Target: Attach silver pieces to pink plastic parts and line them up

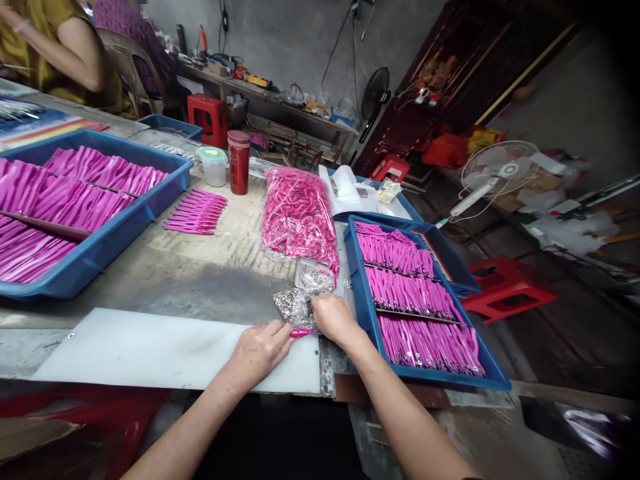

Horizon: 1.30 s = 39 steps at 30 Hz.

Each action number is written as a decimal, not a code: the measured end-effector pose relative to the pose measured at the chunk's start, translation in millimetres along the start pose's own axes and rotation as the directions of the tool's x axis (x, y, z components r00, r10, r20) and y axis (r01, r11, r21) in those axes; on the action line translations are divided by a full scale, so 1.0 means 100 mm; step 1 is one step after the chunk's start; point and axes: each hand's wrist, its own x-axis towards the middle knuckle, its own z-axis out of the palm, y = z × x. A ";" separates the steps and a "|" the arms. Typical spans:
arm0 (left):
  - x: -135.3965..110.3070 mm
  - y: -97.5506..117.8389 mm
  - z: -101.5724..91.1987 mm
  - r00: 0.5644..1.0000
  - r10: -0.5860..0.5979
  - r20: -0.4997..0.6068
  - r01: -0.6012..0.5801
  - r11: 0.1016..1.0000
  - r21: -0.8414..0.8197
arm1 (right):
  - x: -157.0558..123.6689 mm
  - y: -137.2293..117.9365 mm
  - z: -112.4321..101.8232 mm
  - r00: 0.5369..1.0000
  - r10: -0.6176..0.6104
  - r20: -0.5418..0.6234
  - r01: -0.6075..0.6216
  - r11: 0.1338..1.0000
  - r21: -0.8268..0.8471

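Slender, glossy magenta piece (303,333) in the head view: it lies at the lower centre of the frame, over the right end of a flat, whitish rectangular board (150,350). The bare left hand (264,347) has its grip closed on the piece's left end. Just right of it, the bare right hand (334,319) is curled beside a heap of small silver metal parts (289,305); whether its grip holds anything, I cannot tell.

Above the hands, a clear plastic bag filled with pink pieces (300,207) lies on the grey, worn worktop (210,287). Left of the bag, toward upper centre, slim magenta pieces (197,212) lie in a neat row. Blue rectangular plastic trays packed with magenta pieces stand at either side: one tray at left (117,243), one tray at right (361,287).
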 end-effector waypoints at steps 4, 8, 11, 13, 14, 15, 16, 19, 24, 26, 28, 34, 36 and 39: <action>0.00 0.00 0.00 1.000 -0.001 0.000 0.001 1.000 -0.001 | 0.02 0.02 0.00 1.000 -0.024 0.006 0.024 1.000 -0.010; 0.00 0.00 -0.01 1.000 0.004 -0.002 -0.004 1.000 0.001 | 0.01 0.08 0.00 0.998 -0.057 0.015 0.057 0.998 -0.001; 0.00 0.00 -0.01 1.000 0.005 -0.006 -0.005 1.000 -0.014 | 0.00 0.12 -0.01 0.997 -0.074 0.018 0.074 0.997 0.005; -0.01 0.00 0.00 1.000 0.000 -0.008 0.000 1.000 -0.019 | -0.01 0.12 -0.01 0.997 -0.080 0.024 0.080 0.997 0.005; -0.01 -0.01 0.00 1.000 -0.002 -0.007 0.002 1.000 -0.019 | -0.01 0.12 -0.02 0.996 -0.081 0.027 0.081 0.997 0.004; -0.01 -0.01 0.01 1.000 -0.004 -0.002 0.004 1.000 -0.019 | 0.00 0.11 -0.02 0.996 -0.080 0.031 0.080 0.997 0.003; -0.01 -0.01 0.01 1.000 -0.004 0.002 0.004 1.000 -0.018 | 0.00 0.11 -0.02 0.996 -0.079 0.035 0.079 0.997 0.002; -0.01 -0.01 0.01 1.000 -0.005 0.009 0.005 1.000 -0.012 | 0.01 0.10 -0.02 0.996 -0.078 0.051 0.078 0.997 -0.001; 0.00 0.00 0.01 1.000 0.004 0.003 -0.004 1.000 -0.004 | 0.04 0.08 0.00 0.995 -0.086 0.046 0.087 0.996 -0.009; 0.00 0.00 0.01 1.000 0.004 0.000 -0.004 1.000 -0.001 | 0.05 0.07 0.01 0.995 -0.090 0.034 0.091 0.996 -0.013; 0.00 -0.01 0.01 1.000 0.004 0.000 -0.004 1.000 -0.003 | 0.05 0.07 0.01 0.995 -0.094 0.025 0.095 0.995 -0.014; -0.01 -0.01 0.01 1.000 0.008 0.010 -0.008 1.000 -0.004 | 0.04 0.07 0.00 0.995 -0.099 0.014 0.099 0.995 -0.015; -0.01 -0.01 0.01 1.000 0.006 0.015 -0.006 1.000 -0.005 | 0.03 0.09 -0.01 0.995 -0.101 0.020 0.101 0.995 -0.013; -0.02 -0.01 0.01 1.000 0.008 0.022 -0.007 1.000 -0.010 | 0.04 0.11 -0.02 0.994 -0.103 0.042 0.104 0.995 -0.011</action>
